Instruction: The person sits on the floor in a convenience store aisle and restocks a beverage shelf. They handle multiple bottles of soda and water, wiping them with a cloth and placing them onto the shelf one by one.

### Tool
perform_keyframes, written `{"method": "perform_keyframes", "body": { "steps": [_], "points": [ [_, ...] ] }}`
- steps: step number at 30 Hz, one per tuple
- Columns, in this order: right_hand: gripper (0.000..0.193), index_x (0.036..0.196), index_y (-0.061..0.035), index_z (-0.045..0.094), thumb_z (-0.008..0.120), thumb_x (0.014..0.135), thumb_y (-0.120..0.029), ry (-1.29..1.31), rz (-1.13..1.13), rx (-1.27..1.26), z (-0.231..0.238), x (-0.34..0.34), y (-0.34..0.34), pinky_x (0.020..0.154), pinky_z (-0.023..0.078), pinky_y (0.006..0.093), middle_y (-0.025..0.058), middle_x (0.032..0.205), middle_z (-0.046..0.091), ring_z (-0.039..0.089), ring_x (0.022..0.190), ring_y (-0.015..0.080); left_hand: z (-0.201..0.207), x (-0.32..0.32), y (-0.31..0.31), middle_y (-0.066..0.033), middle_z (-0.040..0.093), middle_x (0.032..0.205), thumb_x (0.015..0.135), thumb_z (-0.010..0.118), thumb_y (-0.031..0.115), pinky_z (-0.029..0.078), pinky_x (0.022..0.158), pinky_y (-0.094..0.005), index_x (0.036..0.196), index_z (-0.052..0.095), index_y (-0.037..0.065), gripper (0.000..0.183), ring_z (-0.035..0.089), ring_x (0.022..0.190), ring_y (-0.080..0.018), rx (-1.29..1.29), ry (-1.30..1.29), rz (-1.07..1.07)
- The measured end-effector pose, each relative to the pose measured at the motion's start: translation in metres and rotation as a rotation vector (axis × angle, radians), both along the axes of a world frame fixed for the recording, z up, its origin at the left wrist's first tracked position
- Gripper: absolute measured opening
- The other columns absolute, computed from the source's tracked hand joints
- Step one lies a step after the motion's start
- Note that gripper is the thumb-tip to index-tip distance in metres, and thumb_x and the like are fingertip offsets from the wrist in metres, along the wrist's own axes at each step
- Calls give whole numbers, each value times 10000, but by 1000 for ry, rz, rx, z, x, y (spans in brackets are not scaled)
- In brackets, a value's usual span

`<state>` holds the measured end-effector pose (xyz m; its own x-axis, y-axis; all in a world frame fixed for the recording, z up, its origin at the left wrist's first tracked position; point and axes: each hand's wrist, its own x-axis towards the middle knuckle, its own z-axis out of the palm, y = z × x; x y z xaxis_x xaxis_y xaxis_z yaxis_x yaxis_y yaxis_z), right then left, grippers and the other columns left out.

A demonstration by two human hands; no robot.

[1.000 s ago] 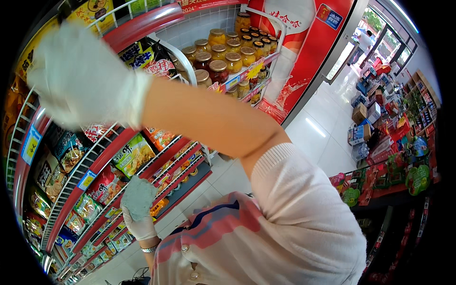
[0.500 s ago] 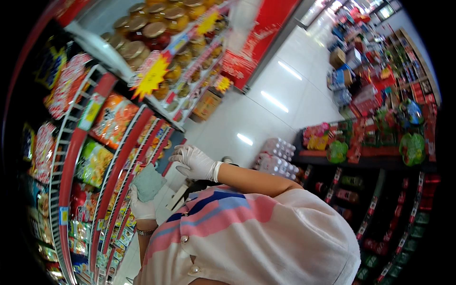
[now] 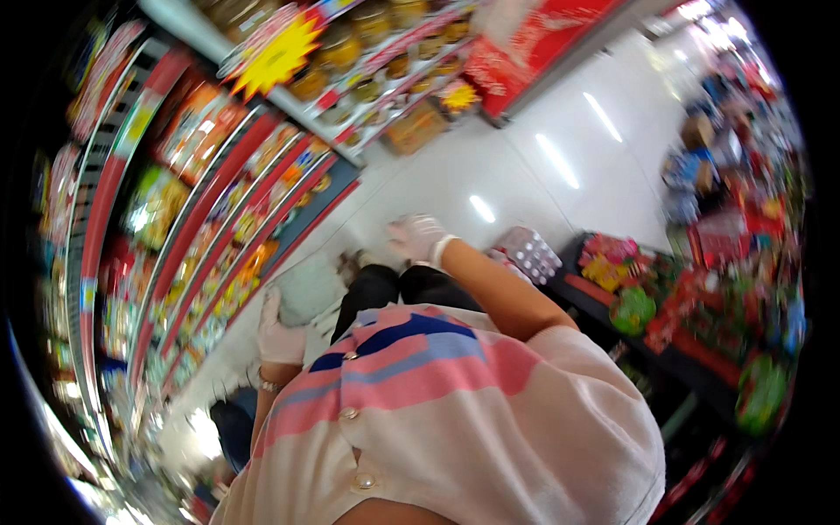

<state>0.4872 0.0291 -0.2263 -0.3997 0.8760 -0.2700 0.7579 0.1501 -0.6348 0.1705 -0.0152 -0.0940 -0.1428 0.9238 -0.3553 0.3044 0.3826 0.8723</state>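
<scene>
Cloth, pale grey-green and blurred, is held low by the gloved left hand, in front of the striped top and to the right of the stocked shelves. One finger is seen raised at the cloth's left edge; the other fingers appear to be closed on it, though how tightly cannot be told through the blur. By the right hand, also gloved, nothing appears to be held: its fingers are loosely extended, partly bent, above the pale floor, apart from the cloth.

The fabric is judged to be light and limp, easily folded or crushed without harm, and unlikely to be slippery in a gloved grip. Sagging is to be expected if it is pinched by a single corner. A firmer hold is best taken at a bunched middle, or on a folded pad backed by flat fingers, with the free edge on the far side from the left wrist tucked in. Whether it is damp or dry cannot be told. Bright bags, a green one among them, are ranged along the shelves, and a wrapped pack is seen near the right forearm.
</scene>
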Motion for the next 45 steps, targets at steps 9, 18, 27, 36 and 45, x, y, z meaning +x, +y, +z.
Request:
{"method": "perform_keyframes", "body": {
  "steps": [9, 18, 27, 36, 45],
  "points": [
    [495, 1197, -40, 570, 548, 837, -380, -182, 152, -278, -81, 55, -28, 928, 445, 424, 212, 1193, 573, 549, 1099, 362, 31, -2, -103, -146, 598, 1160, 837, 643, 87, 459, 952, -384, 1166, 545, -13, 358, 581, 1084, -286, -31, -46, 273],
    [485, 1213, -60, 556, 514, 855, -385, -232, 96, -307, -80, 69, 40, 955, 435, 426, 179, 1232, 562, 545, 1121, 346, 25, 5, -109, -91, 605, 1117, 868, 638, 75, 497, 851, -303, 1162, 547, 38, 310, 589, 994, -177, -49, -514, 639],
    [475, 1196, -50, 573, 543, 836, -357, -212, 20, -319, -106, 66, 31, 923, 455, 411, 203, 1149, 610, 581, 1068, 344, 52, 7, -97, -99, 598, 1167, 906, 602, 161, 479, 900, -314, 1178, 536, 18, 314, 573, 1059, -194, 80, 87, 311],
    [475, 1194, -57, 563, 518, 852, -382, -242, 34, -418, -112, 32, 22, 944, 442, 420, 169, 1224, 574, 543, 1128, 335, 40, -26, -111, -92, 593, 1178, 975, 489, 217, 464, 941, -339, 1173, 543, 18, 285, 553, 1098, -196, -36, -678, 746],
    [480, 1188, -83, 579, 509, 845, -411, -244, -96, -397, -76, -6, -25, 934, 445, 420, 153, 1198, 592, 550, 1118, 331, 22, -87, -113, -126, 594, 1181, 889, 606, 133, 464, 937, -345, 1190, 532, -9, 341, 584, 1076, -244, -10, -437, 329]
  ]
}}
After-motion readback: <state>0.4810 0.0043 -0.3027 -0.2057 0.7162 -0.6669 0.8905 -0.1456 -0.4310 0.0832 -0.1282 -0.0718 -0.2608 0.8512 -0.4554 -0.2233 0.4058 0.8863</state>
